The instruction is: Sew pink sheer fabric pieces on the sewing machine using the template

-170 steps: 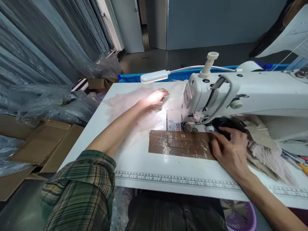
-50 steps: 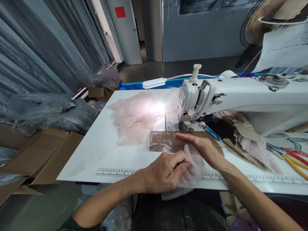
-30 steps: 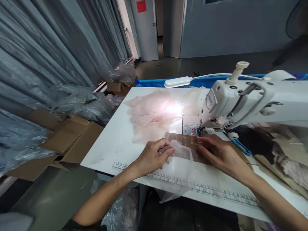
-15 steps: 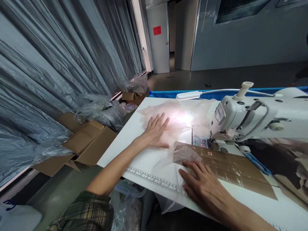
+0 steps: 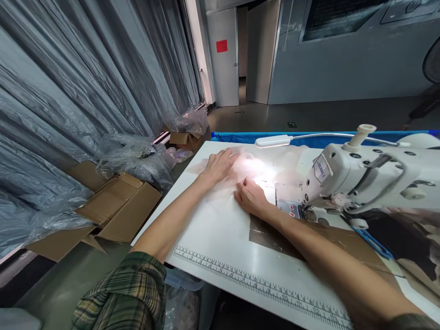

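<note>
Pink cloth [image 5: 245, 161]: thin, soft and see-through, like a light veil. It is bunched up and wrinkly between the hands, and flatter on the side toward the sewing machine. The middle is so bright that it looks nearly white.
Where the cloth is: on the far part of the white counter [image 5: 213, 233], left of the sewing machine [image 5: 347, 172].
Left hand [image 5: 219, 165]: on the cloth, its fingers bent over it and close together. I cannot tell if they grip it.
Right hand [image 5: 251, 196]: at the near edge of the cloth, curled up small. I cannot tell if its fingertips pinch the cloth.
Lamp [image 5: 274, 141]: white, just past the cloth, on a thin bendy arm.
Brown strip [image 5: 266, 233]: flat and shiny, partly under the right arm.
Ruler marks [image 5: 254, 285]: black, along the near edge of the counter.
</note>
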Demonstrator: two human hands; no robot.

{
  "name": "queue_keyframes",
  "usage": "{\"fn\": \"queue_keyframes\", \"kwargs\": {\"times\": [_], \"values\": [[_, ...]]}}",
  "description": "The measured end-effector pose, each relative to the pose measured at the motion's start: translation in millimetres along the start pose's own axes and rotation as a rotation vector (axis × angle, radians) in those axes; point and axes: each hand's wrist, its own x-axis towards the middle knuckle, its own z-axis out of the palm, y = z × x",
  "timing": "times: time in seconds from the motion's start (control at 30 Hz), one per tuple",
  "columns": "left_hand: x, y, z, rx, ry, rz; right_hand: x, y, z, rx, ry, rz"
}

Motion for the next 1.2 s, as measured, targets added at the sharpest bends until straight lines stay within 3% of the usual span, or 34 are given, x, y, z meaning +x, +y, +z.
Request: {"fn": "queue_keyframes", "kwargs": {"times": [0.07,0.13,0.33,0.47,0.57,0.7,0.8,0.93,1.0,1.07,1.2], "values": [[-9.4,11.6,-0.1,0.085,0.070,-0.022,15.9,-3.3,0.7,0.012,-0.001,0.000],[-23.5,23.1,6.6,0.116,0.073,0.009,14.9,-5.8,-2.6,0.038,-0.021,-0.058],[-67.0,34.5,31.3,-0.035,-0.049,0.071,-59.5,4.1,-25.0,0.126,-0.063,-0.183],[-79.0,35.8,31.0,-0.222,-0.208,0.148,-73.7,23.5,-13.6,0.133,0.333,-0.092],[-83.0,39.1,33.8,-0.324,-0.254,0.211,-64.0,30.9,15.3,0.108,0.360,-0.086],[-86.2,38.2,42.9,-0.318,-0.153,0.247,-60.2,30.7,44.5,0.022,0.283,-0.078],[-87.5,33.9,45.2,-0.334,0.002,0.247,-63.9,30.0,45.4,0.022,0.275,-0.099],[-84.7,26.3,37.6,-0.360,0.396,-0.026,-67.5,27.4,33.4,0.103,0.334,-0.064],[-78.8,22.5,29.9,-0.364,0.486,-0.119,-69.2,25.6,27.9,0.151,0.399,-0.038],[-68.7,20.2,22.0,-0.381,0.461,-0.110,-71.4,24.7,24.2,0.186,0.468,-0.043],[-40.1,23.9,15.1,-0.479,0.263,-0.085,-74.3,26.1,21.0,0.230,0.543,-0.057]]}}
